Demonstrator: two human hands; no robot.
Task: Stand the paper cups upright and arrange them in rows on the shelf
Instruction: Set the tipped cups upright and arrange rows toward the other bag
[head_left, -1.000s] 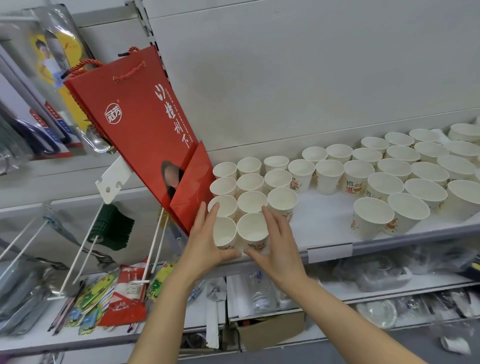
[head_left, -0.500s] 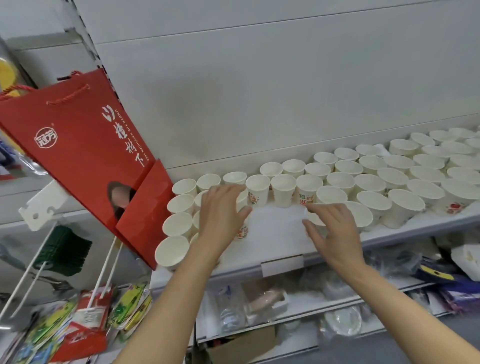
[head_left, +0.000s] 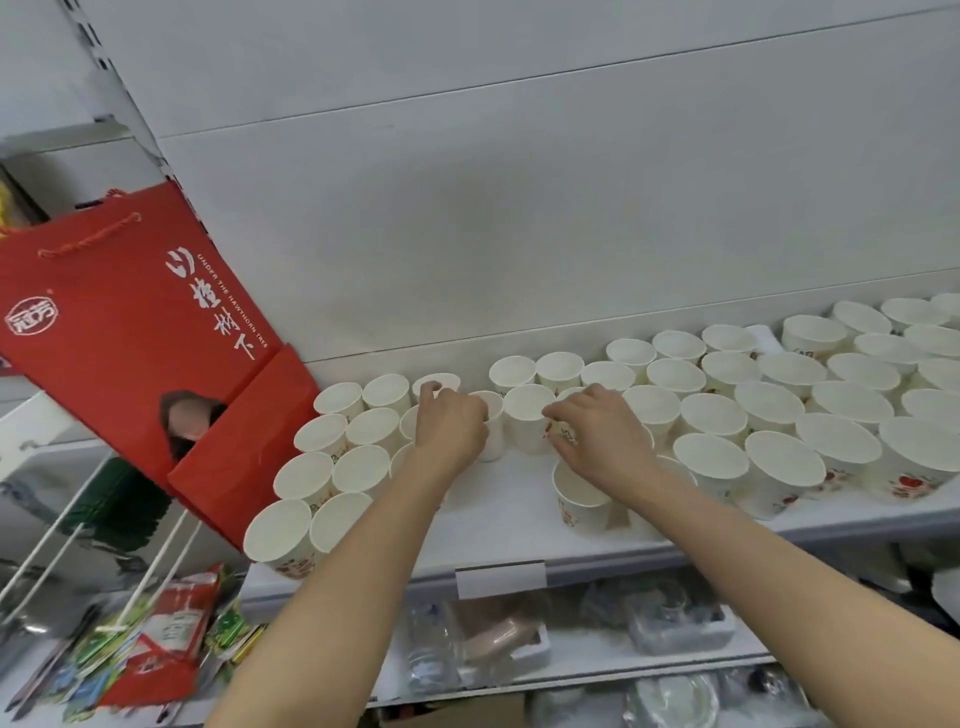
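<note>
Many white paper cups stand upright on the white shelf (head_left: 511, 512). A tidy block of cups (head_left: 358, 467) fills the left end, and looser rows of cups (head_left: 769, 410) run to the right. My left hand (head_left: 449, 428) reaches toward the back and curls round a cup (head_left: 492, 434), its forefinger touching the rim of a back cup (head_left: 439, 380). Just to the right, my right hand (head_left: 597, 441) curls its fingers round a printed cup (head_left: 563, 431) beside another cup (head_left: 527, 418). One cup (head_left: 579, 501) stands below my right wrist.
A red paper gift bag (head_left: 130, 322) leans against the left end of the cup block. White hooks (head_left: 156, 566) with hanging packets stick out at lower left. Lower shelves (head_left: 571, 649) hold plastic-wrapped goods. The grey back wall (head_left: 519, 208) rises behind the cups.
Both hands left the front-left cups and moved back and right to the middle cups. My right hand came in from the shelf's front edge to the cups beside my left hand.
</note>
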